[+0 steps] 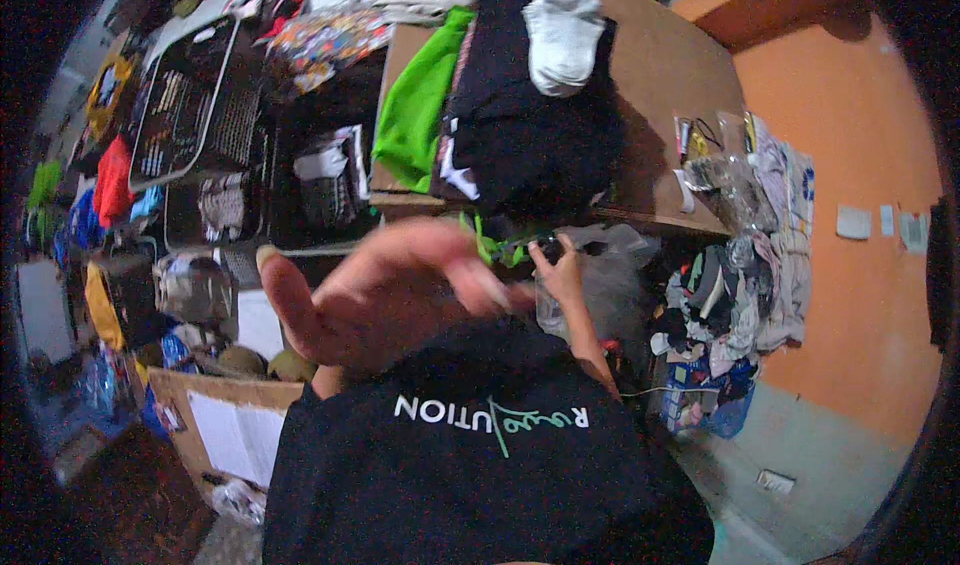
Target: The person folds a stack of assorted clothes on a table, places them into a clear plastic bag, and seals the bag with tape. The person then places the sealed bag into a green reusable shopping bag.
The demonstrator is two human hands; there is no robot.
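My left hand (390, 295) is raised close to the camera, blurred, its thumb and fingers apart and nothing seen between them. Lower down, near the table edge, my right hand (559, 276) holds a small dark object (551, 247) between thumb and fingers; its kind is unclear. A bright green strap or cord (487, 250) runs beside that object, partly behind my left hand. On the brown table (660, 77) ahead lie a stack of dark folded garments (532, 137), a green cloth (420, 107) at its left, and white socks (566, 39) on top.
Wire-framed dark baskets (187, 99) with clothes stand at the left. A pile of clothes (712, 295) and a blue crate (709, 400) are at the right by the orange wall (840, 152). Clear plastic packets (724, 167) lie on the table's right end. A grey plastic bag (615, 280) hangs below it.
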